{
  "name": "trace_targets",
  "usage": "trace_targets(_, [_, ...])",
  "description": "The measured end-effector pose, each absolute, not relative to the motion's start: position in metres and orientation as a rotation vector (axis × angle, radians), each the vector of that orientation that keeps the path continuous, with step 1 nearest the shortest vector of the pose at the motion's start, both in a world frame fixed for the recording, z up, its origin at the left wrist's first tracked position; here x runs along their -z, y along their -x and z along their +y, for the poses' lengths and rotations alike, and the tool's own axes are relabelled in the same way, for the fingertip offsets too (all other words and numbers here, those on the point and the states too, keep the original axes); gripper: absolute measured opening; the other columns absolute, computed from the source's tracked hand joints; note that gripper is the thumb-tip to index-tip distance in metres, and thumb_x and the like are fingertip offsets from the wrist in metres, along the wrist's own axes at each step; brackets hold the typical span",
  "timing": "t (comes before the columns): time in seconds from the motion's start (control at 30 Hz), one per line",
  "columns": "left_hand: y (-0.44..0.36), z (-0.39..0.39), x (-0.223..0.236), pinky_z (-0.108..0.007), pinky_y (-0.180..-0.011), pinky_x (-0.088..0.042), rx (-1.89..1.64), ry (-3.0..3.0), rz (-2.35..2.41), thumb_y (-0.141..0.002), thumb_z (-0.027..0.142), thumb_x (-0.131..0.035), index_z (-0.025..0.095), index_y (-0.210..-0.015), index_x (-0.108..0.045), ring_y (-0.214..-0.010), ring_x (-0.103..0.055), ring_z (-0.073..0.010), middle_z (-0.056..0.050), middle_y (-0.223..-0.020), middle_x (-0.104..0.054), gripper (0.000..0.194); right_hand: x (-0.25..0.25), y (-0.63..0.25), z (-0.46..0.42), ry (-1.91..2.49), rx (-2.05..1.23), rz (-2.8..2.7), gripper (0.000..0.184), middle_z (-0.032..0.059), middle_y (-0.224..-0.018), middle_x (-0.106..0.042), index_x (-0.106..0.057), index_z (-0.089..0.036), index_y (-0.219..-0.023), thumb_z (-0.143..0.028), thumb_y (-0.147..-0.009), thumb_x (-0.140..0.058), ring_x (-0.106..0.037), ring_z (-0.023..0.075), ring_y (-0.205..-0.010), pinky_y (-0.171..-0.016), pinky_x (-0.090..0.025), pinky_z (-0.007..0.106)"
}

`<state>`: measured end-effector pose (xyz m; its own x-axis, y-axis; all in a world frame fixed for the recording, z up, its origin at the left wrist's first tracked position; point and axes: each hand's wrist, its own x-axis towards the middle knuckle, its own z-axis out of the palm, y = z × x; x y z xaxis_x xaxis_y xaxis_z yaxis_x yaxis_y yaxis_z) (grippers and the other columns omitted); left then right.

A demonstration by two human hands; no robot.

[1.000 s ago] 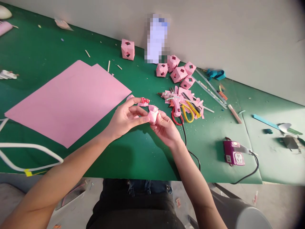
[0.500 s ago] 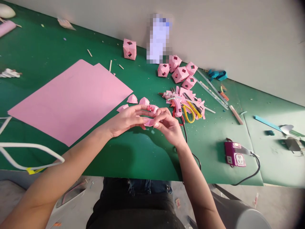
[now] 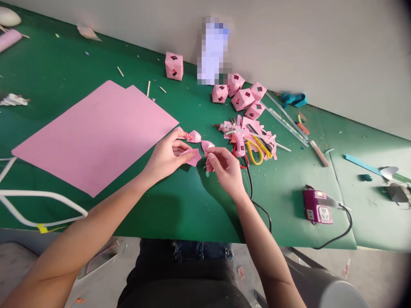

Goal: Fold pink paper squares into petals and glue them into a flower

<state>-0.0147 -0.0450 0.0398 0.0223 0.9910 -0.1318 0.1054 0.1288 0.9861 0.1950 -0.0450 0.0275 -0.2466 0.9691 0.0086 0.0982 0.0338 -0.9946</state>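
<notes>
My left hand [image 3: 163, 157] is closed on a pink paper piece [image 3: 195, 157], pinched by thumb and fingers just above the green table. A red-and-white band shows on one of its fingers. To the right, my right hand [image 3: 227, 169] has its fingertips together on another small folded pink paper piece [image 3: 210, 167], partly hidden by the fingers. The two pieces are apart. Just beyond the hands lie small folded pink paper shapes, one [image 3: 194, 136] near my left fingers and another [image 3: 207, 146] by my right fingertips.
Large pink sheets [image 3: 96, 137] lie left. Several pink paper polyhedrons [image 3: 243, 99] stand at the back beside a blurred upright panel [image 3: 212, 53]. Right of my hands are a pink glue gun [image 3: 239, 139], yellow-handled scissors [image 3: 253, 154] and scraps. A purple power socket [image 3: 317, 207] sits farther right.
My hands have drawn apart, left hand leftward and right hand slightly right. The pink paper held between them now shows as two separate pieces, one at each hand.
</notes>
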Motion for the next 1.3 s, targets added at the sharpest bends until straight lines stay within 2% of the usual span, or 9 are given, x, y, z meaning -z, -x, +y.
trace_targets(0.13, [0.011, -0.051, -0.040, -0.033, -0.080, -0.066, -1.101, -1.457, 1.466, -0.085, 0.031, -0.084, 0.023, -0.115, -0.060, -0.084, -0.082, -0.0221, -0.002, -0.092, -0.082, 0.039, -0.025, -0.187, -0.046, 1.320, -1.361, -1.411, 0.044, 0.0054, -0.085, -0.076, -0.077, -0.020, -0.100, -0.063, -0.090, -0.075, -0.069, 0.0170, -0.067, -0.057, -0.056, 0.030])
trace_targets(0.27, [0.006, -0.056, -0.043, -0.030, -0.079, -0.067, -1.107, -1.525, 1.477, -0.089, 0.025, -0.079, 0.024, -0.117, -0.061, -0.082, -0.084, -0.0208, -0.001, -0.094, -0.084, 0.033, -0.028, -0.182, -0.047, 1.362, -1.344, -1.460, 0.042, 0.0029, -0.078, -0.076, -0.081, -0.020, -0.099, -0.060, -0.084, -0.081, -0.061, 0.0146, -0.059, -0.054, -0.051, 0.030])
trace_targets(0.5, [-0.001, -0.061, -0.041, -0.030, -0.079, -0.069, -1.217, -1.577, 1.434, -0.090, 0.026, -0.077, 0.024, -0.118, -0.062, -0.088, -0.084, -0.0207, -0.002, -0.097, -0.085, 0.031, -0.027, -0.177, -0.047, 1.303, -1.200, -1.554, 0.035, 0.0009, -0.072, -0.070, -0.071, -0.021, -0.081, -0.054, -0.090, -0.073, -0.058, 0.0139, -0.062, -0.056, -0.046, 0.028])
trace_targets(0.67, [-0.001, -0.059, -0.040, -0.032, -0.079, -0.070, -1.195, -1.465, 1.403, -0.088, 0.030, -0.080, 0.024, -0.114, -0.060, -0.085, -0.084, -0.0214, -0.003, -0.095, -0.084, 0.033, -0.029, -0.173, -0.049, 1.319, -1.117, -1.611, 0.034, 0.0010, -0.074, -0.070, -0.068, -0.022, -0.082, -0.054, -0.094, -0.069, -0.058, 0.0145, -0.063, -0.056, -0.046, 0.028])
trace_targets(0.8, [0.003, -0.055, -0.039, -0.030, -0.075, -0.069, -1.209, -1.407, 1.468, -0.085, 0.030, -0.082, 0.024, -0.112, -0.059, -0.079, -0.083, -0.0208, -0.001, -0.090, -0.083, 0.035, -0.035, -0.196, -0.035, 1.488, -0.694, -1.690, 0.038, 0.0031, -0.080, -0.071, -0.067, -0.023, -0.090, -0.058, -0.100, -0.061, -0.063, 0.0183, -0.073, -0.071, -0.053, 0.033])
trace_targets(0.93, [0.010, -0.048, -0.033, -0.031, -0.075, -0.069, -1.202, -1.435, 1.548, -0.083, 0.023, -0.080, 0.023, -0.111, -0.060, -0.074, -0.081, -0.0195, -0.001, -0.088, -0.082, 0.034, -0.026, -0.234, -0.010, 1.833, -0.018, -1.595, 0.050, 0.0166, -0.110, -0.073, -0.061, -0.021, -0.105, -0.069, -0.093, -0.065, -0.066, 0.0354, -0.111, -0.097, -0.053, 0.052])
trace_targets(1.03, [0.012, -0.045, -0.029, -0.031, -0.079, -0.068, -1.225, -1.468, 1.570, -0.084, 0.019, -0.078, 0.022, -0.109, -0.060, -0.076, -0.080, -0.0183, -0.002, -0.090, -0.083, 0.032, -0.008, -0.244, 0.004, 2.013, 0.057, -1.665, 0.061, 0.0202, -0.111, -0.070, -0.057, -0.020, -0.106, -0.074, -0.083, -0.074, -0.064, 0.0416, -0.116, -0.103, -0.051, 0.058])
trace_targets(1.13, [0.011, -0.043, -0.028, -0.030, -0.078, -0.068, -1.235, -1.473, 1.569, -0.084, 0.019, -0.077, 0.022, -0.109, -0.059, -0.077, -0.081, -0.0178, -0.001, -0.090, -0.083, 0.030, 0.007, -0.238, 0.011, 2.079, 0.095, -1.753, 0.066, 0.0229, -0.112, -0.069, -0.055, -0.018, -0.109, -0.076, -0.084, -0.072, -0.063, 0.0429, -0.114, -0.102, -0.051, 0.060])
trace_targets(1.3, [0.012, -0.042, -0.031, -0.031, -0.079, -0.068, -1.242, -1.470, 1.566, -0.083, 0.022, -0.076, 0.023, -0.106, -0.058, -0.078, -0.081, -0.0177, -0.001, -0.091, -0.083, 0.029, 0.019, -0.235, 0.019, 2.011, 0.183, -1.724, 0.039, 0.0235, -0.109, -0.072, -0.055, -0.018, -0.106, -0.054, -0.093, -0.063, -0.065, 0.0404, -0.107, -0.095, -0.054, 0.059])
